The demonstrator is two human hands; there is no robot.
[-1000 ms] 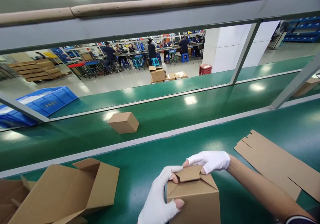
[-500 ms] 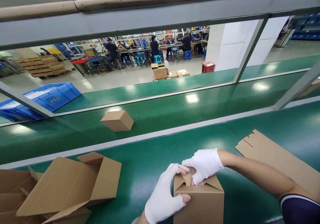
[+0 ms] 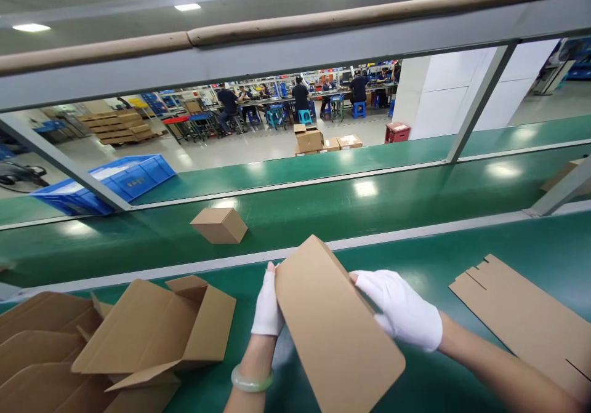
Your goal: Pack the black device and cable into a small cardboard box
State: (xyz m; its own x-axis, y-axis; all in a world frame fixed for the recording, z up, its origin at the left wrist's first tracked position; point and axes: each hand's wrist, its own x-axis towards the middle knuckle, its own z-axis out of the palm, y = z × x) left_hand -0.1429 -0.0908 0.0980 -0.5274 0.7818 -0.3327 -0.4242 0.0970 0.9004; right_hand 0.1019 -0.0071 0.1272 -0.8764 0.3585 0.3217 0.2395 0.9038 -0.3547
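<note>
I hold a small brown cardboard box [image 3: 335, 327] between both hands over the green worktable [image 3: 429, 265], tipped so one plain side faces me. My left hand [image 3: 268, 305], in a white glove, presses against the box's left edge with fingers straight up. My right hand [image 3: 401, 307], also white-gloved, grips the box's right side with fingers curled on it. A green bangle [image 3: 249, 381] sits on my left wrist.
Opened, partly folded cartons [image 3: 138, 339] lie at the lower left. A flat carton blank [image 3: 526, 320] lies at the right. One closed small box [image 3: 220, 225] rides on the green conveyor belt [image 3: 369, 210] beyond. A blue crate [image 3: 111, 182] and seated workers are farther back.
The box was upright with my fingers tucking its top flaps. It is now tipped over, a plain side up, held between both hands. The box on the belt hardly shifted.
</note>
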